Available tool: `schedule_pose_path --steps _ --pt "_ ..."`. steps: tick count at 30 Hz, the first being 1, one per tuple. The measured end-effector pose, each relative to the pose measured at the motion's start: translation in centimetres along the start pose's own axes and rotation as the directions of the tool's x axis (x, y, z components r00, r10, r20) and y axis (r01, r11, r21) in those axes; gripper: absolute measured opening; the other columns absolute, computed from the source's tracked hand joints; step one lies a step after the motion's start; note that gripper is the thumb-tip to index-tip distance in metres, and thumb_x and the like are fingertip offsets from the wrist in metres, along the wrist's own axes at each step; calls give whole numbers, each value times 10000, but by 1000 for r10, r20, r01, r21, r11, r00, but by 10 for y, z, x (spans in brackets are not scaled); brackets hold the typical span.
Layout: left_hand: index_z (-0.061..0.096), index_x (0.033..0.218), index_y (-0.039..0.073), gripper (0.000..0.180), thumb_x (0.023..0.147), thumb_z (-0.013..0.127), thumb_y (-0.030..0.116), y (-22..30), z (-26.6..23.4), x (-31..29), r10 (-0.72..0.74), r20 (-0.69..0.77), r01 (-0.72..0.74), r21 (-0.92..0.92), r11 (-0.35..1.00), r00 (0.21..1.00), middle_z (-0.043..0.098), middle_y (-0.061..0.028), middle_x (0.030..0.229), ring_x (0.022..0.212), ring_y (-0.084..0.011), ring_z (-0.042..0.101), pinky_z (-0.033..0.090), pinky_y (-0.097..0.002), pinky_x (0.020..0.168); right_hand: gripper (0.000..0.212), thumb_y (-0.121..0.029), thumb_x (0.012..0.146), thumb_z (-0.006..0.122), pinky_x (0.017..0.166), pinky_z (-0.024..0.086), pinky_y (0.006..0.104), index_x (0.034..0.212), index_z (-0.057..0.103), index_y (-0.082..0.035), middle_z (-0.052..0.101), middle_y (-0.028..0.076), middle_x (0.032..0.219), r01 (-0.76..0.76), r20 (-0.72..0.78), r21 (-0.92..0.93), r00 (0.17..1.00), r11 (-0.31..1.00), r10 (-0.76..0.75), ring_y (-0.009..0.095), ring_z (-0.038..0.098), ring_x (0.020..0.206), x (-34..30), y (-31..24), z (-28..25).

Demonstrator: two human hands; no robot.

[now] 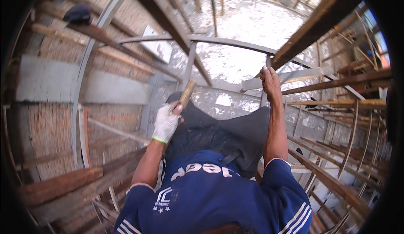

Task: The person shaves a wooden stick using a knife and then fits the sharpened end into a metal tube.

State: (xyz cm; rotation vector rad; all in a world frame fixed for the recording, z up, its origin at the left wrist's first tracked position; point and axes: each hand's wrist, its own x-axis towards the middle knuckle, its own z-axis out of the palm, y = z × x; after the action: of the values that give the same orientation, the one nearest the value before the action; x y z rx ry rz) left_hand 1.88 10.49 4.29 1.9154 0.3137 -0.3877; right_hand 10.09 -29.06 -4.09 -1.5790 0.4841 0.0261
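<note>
My left hand (167,122), in a white knit glove with a green cuff edge, is closed around a short piece of wood (188,92) that points up and away from me. To the right, my bare right hand (270,82) is raised with its fingers curled in, beside an upright grey post (268,60). A flat, pale grey strip (299,75) passes at this hand and shows on both sides of it. Whether the fingers grip the strip or the post, I cannot make out. Below and between the hands are my dark-trousered legs (206,126).
Thick timber beams (313,23) slant overhead at the right, and another beam (162,17) at the left. A grey frame bar (231,43) crosses ahead. Brick wall (111,120) stands at the left, a dark cap-like item (78,14) on a beam. Several wooden poles (332,183) crowd the right.
</note>
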Motion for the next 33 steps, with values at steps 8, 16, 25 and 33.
schedule_pose_path --steps 8,16,25,33 --pt "680 1281 -30 439 1026 639 325 -23 -9 -11 14 -137 -31 -121 992 990 687 -51 929 665 -95 631 480 -265 580 342 -331 1068 573 505 298 196 1074 648 3 474 -42 831 -317 648 352 762 880 15 39 379 652 -124 0 131" --pt "713 1227 10 437 1009 657 385 -41 -12 7 -63 63 79 -292 953 996 727 -55 989 708 -98 639 497 -267 612 366 -377 1067 597 515 368 232 993 673 -26 480 -18 721 -561 757 270 626 782 187 77 421 587 -191 31 182" --pt "715 1227 -32 374 1027 639 275 -47 4 10 8 -29 -14 -230 973 1000 669 -54 845 673 -110 634 490 -279 590 415 -391 1075 566 490 289 255 915 706 -34 441 -45 595 -186 530 24 835 982 146 69 398 548 -184 18 193" --pt "717 1219 -45 373 1024 646 265 -40 -2 8 -30 54 43 -270 962 998 673 -54 861 682 -106 624 516 -277 597 450 -442 1080 453 496 286 269 1002 641 -40 468 -30 696 -438 591 72 742 896 315 76 372 561 -173 6 197"
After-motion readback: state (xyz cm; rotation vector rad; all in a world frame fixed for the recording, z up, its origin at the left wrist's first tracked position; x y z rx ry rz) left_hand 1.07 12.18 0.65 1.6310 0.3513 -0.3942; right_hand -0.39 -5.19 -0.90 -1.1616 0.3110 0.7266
